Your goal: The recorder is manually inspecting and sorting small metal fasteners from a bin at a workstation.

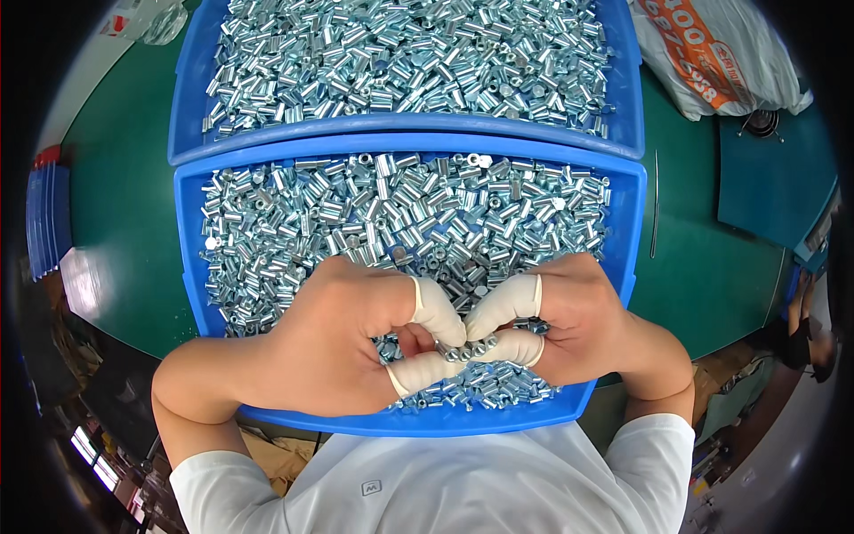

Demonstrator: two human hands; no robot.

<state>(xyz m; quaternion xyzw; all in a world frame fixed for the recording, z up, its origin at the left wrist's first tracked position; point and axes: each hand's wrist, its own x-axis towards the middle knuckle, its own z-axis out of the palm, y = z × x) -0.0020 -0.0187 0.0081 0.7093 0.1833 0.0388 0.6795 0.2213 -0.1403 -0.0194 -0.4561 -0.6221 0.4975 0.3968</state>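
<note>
My left hand (334, 334) and my right hand (578, 316) meet over the front part of the near blue bin (409, 424). White finger cots cover the thumb and forefinger of each. Between the fingertips, both hands pinch a short row of small shiny metal sleeves (468, 351), their round ends facing me. The fingers partly hide this row, so its full length does not show. Beneath and around the hands, the bin is filled with a loose heap of similar metal sleeves (391, 200).
A second blue bin (405, 125), also full of metal sleeves, stands just beyond. On the green table (124, 196), a thin metal rod (656, 205) lies to the right. A printed white and orange plastic bag (721, 58) sits far right. Stacked blue trays (49, 218) stand at left; another person (805, 334) shows at right.
</note>
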